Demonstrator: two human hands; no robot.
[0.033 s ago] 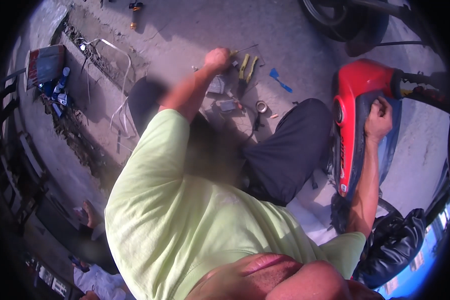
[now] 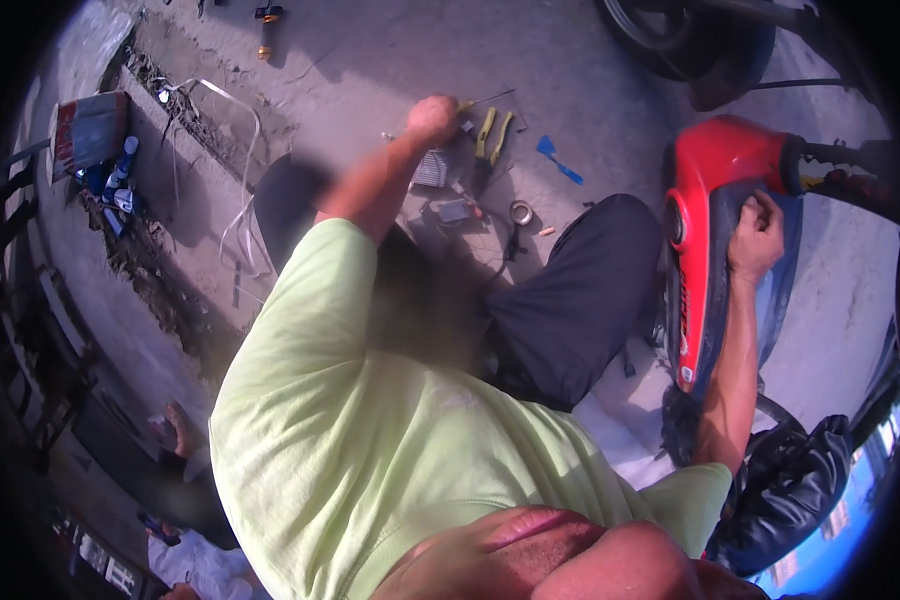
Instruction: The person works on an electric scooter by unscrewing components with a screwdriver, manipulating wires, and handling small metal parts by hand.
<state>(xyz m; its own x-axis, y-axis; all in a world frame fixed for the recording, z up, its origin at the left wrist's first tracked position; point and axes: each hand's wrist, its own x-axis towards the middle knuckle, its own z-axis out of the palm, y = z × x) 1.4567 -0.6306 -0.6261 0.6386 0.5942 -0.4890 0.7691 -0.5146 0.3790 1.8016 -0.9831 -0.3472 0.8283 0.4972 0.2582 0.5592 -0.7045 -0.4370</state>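
Observation:
My left hand (image 2: 433, 121) is closed over the ground, around the yellowish handle of a screwdriver-like tool (image 2: 491, 97) whose thin shaft points right. Beside that hand lie yellow-handled pliers (image 2: 486, 150), a blue flat-ended tool (image 2: 560, 161), a striped piece (image 2: 431, 169), a small grey box (image 2: 454, 211) and a tape roll (image 2: 521, 212). On my right, my right hand (image 2: 757, 240) rests with curled fingers against the dark upper part of a red vehicle body (image 2: 692, 290). Whether anything is between those fingers is hidden.
A wheel (image 2: 660, 40) stands at the far right. Black, shiny covering (image 2: 795, 485) lies at the lower right. An orange-and-black tool (image 2: 267, 32) is at the far left, above a white strap (image 2: 255, 135). Another person (image 2: 198, 568) is at the lower left.

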